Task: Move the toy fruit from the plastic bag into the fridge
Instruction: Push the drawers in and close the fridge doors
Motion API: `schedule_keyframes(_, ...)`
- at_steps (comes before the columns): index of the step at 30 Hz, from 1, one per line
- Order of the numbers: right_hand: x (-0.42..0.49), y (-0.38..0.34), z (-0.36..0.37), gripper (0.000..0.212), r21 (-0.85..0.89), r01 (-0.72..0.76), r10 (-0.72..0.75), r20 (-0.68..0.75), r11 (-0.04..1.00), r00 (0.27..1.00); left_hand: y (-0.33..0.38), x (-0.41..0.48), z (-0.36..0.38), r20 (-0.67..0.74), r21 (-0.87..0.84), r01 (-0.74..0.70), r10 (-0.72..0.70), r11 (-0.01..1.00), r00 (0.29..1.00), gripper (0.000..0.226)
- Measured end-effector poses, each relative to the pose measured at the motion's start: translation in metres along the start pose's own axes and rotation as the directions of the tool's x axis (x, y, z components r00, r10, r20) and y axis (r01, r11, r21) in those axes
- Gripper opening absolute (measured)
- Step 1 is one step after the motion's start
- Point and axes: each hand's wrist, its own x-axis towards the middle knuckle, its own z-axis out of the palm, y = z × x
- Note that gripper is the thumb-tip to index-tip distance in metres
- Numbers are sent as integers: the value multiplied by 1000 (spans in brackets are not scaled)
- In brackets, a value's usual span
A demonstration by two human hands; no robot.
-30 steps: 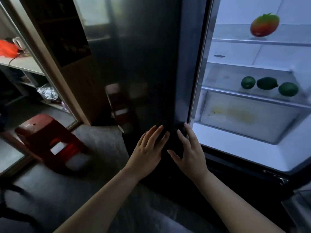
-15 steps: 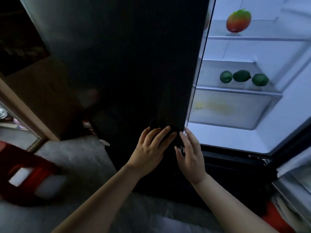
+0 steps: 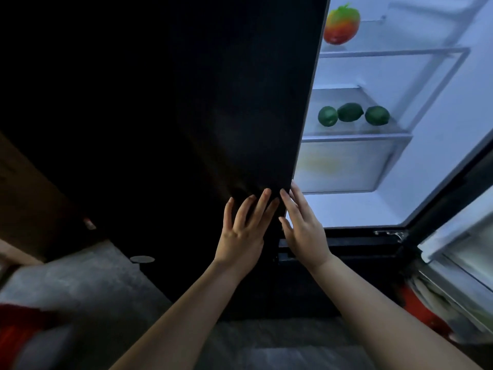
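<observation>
The left hand [image 3: 241, 233] and right hand [image 3: 304, 231] stay pressed flat, fingers straight, on the dark fridge door [image 3: 213, 102]. Its edge now stands nearer the toy mango [image 3: 342, 25], upper right, and the limes [image 3: 350, 112].

fridge door [image 3: 213, 116]: closer, covers more of lit opening | toy mango [image 3: 344, 25]: now at door's edge

Glossy dark fridge door [image 3: 213, 102], clear glass shelves [image 3: 386, 53], rough grey floor [image 3: 80, 284].

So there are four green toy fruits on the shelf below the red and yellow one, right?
Not four: the head view shows three green toy fruits in a row on that shelf, below the red and yellow one.
</observation>
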Motion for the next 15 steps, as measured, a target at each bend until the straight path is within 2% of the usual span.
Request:
schedule_keyframes(8, -4, -4, 1, 64, -8, -26, 26, 17, 1000, 1000, 0, -2, 6, -11, -11, -7, 7, 1000, 1000, 79)
schedule_keyframes(12, -18, -4, -11, 57, -20, -22, 23, 70, 1000, 997, 6, -1, -5, 46, -97, 31, -27, 995, 999, 84)
schedule_keyframes(15, -29, -1, -32, 50, -18, -33, 34, 59, 999, 998, 17, 1, -17, 69, -171, 85, -74, 982, 995, 84)
